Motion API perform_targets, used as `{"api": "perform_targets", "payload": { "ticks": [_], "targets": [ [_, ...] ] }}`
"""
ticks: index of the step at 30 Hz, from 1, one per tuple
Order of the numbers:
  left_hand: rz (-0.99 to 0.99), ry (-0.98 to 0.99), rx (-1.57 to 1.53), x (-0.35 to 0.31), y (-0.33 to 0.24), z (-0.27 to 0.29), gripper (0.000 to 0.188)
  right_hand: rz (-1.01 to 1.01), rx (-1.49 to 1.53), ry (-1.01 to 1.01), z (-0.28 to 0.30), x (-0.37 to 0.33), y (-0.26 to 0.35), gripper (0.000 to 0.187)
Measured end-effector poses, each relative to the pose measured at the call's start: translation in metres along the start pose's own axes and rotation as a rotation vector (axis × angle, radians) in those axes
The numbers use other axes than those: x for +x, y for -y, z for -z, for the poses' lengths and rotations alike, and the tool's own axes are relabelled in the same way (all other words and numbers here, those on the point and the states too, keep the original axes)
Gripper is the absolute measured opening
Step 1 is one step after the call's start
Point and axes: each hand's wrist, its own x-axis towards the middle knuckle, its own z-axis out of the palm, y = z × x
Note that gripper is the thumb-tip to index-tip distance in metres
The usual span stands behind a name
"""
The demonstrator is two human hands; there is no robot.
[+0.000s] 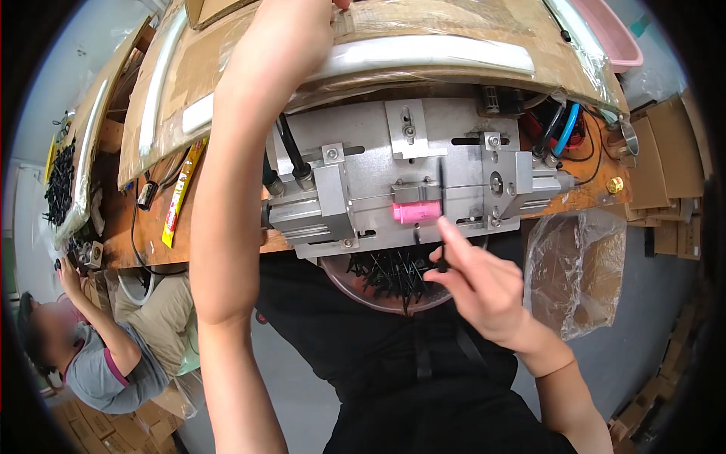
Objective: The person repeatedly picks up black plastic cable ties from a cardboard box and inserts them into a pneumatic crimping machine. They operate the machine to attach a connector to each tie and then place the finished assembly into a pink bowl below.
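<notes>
My right hand [484, 284] pinches a thin black rod [442, 178] between thumb and fingertips, with the rod standing roughly upright in front of a metal fixture [378, 155]. Just left of the rod, a pink block [416, 212] sits at the front middle of that fixture. My left arm stretches far forward over the bench, and my left hand [314, 26] reaches onto a cardboard-covered shelf; its fingers are mostly cut off by the upper edge. Below the fixture, a basin [340, 284] holds several similar black rods.
Metal cylinder units [321, 204] flank the fixture, with black and blue hoses [571, 129] attached. A yellow packet [181, 197] lies at left on the wooden bench. Another person [113, 356] sits far left. Cardboard boxes [662, 151] and a plastic-lined carton [575, 272] stand right.
</notes>
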Motion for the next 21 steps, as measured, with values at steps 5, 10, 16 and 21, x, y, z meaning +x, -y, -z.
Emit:
{"api": "perform_targets", "payload": {
  "ticks": [5, 10, 16, 21],
  "targets": [
    [0.085, 0.152, -0.215, 0.014, 0.021, -0.004, 0.012, -0.013, -0.077, 0.041, -0.022, -0.004, -0.011, 0.062],
    [-0.141, -0.057, 0.057, -0.04, 0.001, 0.026, 0.047, -0.028, -0.09, 0.126, -0.007, 0.009, -0.002, 0.061],
    [-0.034, 0.122, 0.144, -0.16, -0.085, 0.029, 0.068, 0.257, -0.602, -0.223, 0.052, 0.143, -0.031, 0.019],
    [0.001, 0.278, 0.094, -0.193, -0.112, -0.009, 0.061, 0.06, -0.746, 0.085, 0.068, 0.214, -0.071, 0.015]
  ]
}}
